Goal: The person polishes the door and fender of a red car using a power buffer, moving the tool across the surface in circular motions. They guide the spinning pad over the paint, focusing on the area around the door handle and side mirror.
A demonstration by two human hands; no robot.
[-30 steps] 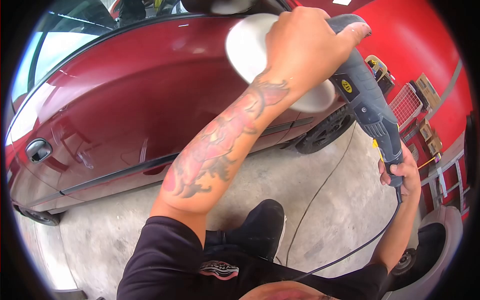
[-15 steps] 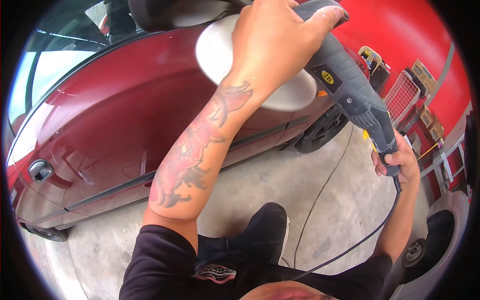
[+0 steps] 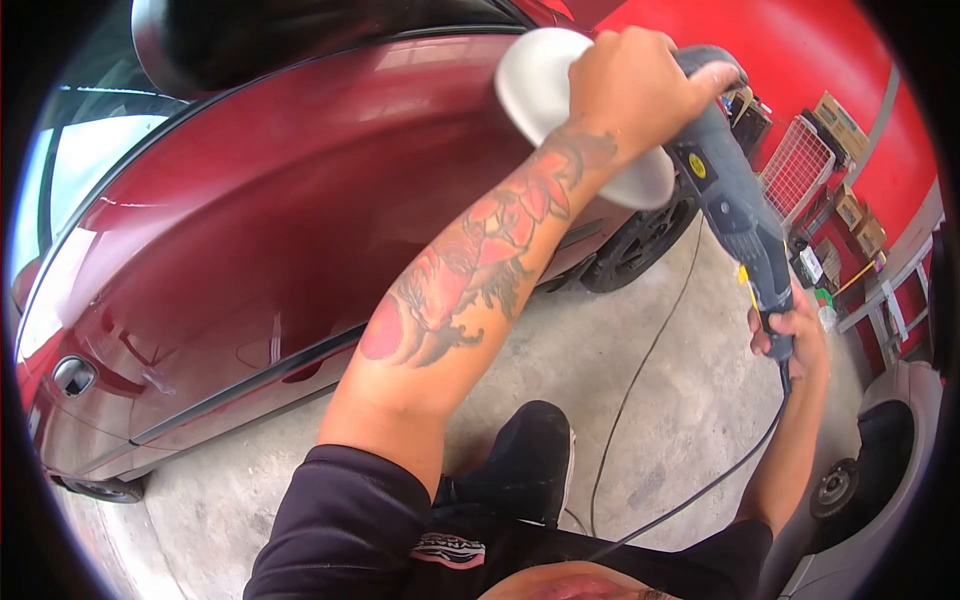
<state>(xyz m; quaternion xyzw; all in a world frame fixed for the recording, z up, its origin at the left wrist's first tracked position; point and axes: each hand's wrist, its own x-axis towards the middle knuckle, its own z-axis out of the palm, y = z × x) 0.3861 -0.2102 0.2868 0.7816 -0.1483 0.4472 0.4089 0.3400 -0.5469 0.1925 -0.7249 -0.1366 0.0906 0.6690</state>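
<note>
A grey car polisher [image 3: 735,205] is held in both hands, up at the right. My left hand [image 3: 632,95] is wrapped over its head, thumb along the top on the right side. Around the rear grip, where the cord [image 3: 740,490] comes out, the fingers of my right hand [image 3: 798,328] are closed. The round white pad [image 3: 535,85] shows on both sides of my left wrist and overlaps the dark red car door [image 3: 260,250] near its front edge. My left forearm hides the middle of the pad.
A side mirror [image 3: 300,45] juts out at the top, close to the pad. The front wheel [image 3: 640,245] is below the polisher. Boxes [image 3: 840,128] and a wire rack [image 3: 797,170] line the red wall. A second car [image 3: 925,440] stands at the right.
Both hands still hold the polisher. Its head and white pad have moved right and slightly down with my left hand, away from the mirror. My right hand has barely shifted.
</note>
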